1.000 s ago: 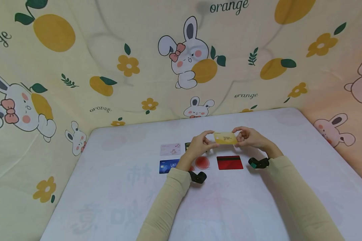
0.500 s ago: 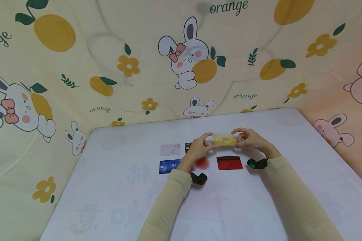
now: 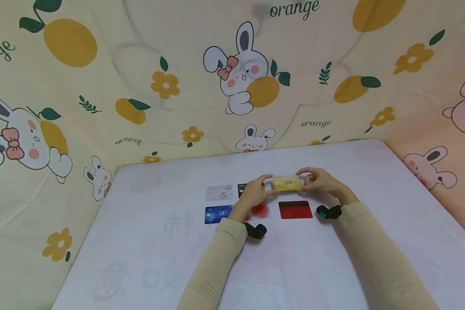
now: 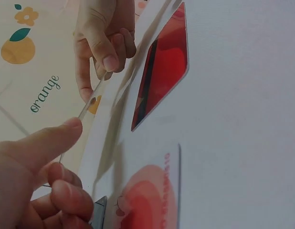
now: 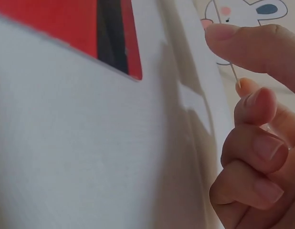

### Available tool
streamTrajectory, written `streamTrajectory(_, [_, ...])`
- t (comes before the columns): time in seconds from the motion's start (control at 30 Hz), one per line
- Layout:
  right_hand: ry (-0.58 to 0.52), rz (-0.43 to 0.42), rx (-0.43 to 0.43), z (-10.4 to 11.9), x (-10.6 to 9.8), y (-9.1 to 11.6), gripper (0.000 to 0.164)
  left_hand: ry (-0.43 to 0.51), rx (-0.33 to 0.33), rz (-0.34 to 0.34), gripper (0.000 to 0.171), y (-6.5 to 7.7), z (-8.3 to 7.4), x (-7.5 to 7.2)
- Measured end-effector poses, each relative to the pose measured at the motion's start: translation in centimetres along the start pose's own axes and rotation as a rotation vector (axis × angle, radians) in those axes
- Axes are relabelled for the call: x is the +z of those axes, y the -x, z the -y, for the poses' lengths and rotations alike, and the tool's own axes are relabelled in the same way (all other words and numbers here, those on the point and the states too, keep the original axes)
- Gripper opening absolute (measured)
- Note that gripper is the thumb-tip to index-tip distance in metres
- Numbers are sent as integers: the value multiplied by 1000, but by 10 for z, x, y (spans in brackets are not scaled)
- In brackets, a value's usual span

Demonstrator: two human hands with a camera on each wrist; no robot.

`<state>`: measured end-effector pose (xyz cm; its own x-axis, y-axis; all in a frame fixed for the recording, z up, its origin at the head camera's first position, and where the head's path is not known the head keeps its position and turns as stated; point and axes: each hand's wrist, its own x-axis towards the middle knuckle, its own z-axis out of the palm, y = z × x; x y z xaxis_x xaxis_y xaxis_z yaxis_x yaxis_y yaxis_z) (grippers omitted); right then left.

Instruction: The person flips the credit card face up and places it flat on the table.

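A yellow card (image 3: pixel 286 183) is held tilted up above the far part of the table, behind the row of cards. My left hand (image 3: pixel 255 191) pinches its left end between thumb and forefinger. At the opposite end, the thumb and forefinger of my right hand (image 3: pixel 320 184) pinch it too, with the other fingers curled in the right wrist view. From the left wrist the card shows edge-on as a thin line (image 4: pixel 91 93). Just in front lies a red card (image 3: pixel 295 210) with a black stripe. A white card with red circles (image 3: pixel 260 210) is partly hidden by my left wrist.
To the left lie a pale pink card (image 3: pixel 218 192) and a blue VIP card (image 3: pixel 217 214). A dark card (image 3: pixel 241 189) is mostly covered by my left hand. The white table (image 3: pixel 147 241) meets a curtain printed with rabbits and oranges (image 3: pixel 193 86) at the back.
Both hands have lowered the yellow card towards the table and brought it slightly left and nearer. The cards on the table have stayed put.
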<state>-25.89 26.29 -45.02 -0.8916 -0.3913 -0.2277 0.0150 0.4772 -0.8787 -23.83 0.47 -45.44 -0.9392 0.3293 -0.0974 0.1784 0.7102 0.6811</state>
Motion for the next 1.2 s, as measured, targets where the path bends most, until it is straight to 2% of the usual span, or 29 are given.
streamTrajectory(0.3, [37,10,-23,-3,2,-2,57,26,-61,60,63,2,-2,0])
streamTrajectory(0.47, [53,9,3,-5,2,-4,57,-8,-70,47,60,3,-4,0])
streamTrajectory(0.63, [51,15,26,-5,3,-5,60,47,-87,75,60,2,-4,0])
streamTrajectory(0.83, [49,28,-29,-6,4,-5,57,81,-119,95,59,1,-4,1])
streamTrajectory(1.07, [129,-3,101,-4,5,-9,60,92,-153,129,61,-2,-4,2])
streamTrajectory(1.2, [139,-9,128,-2,6,-9,59,67,-144,129,60,-2,-4,2])
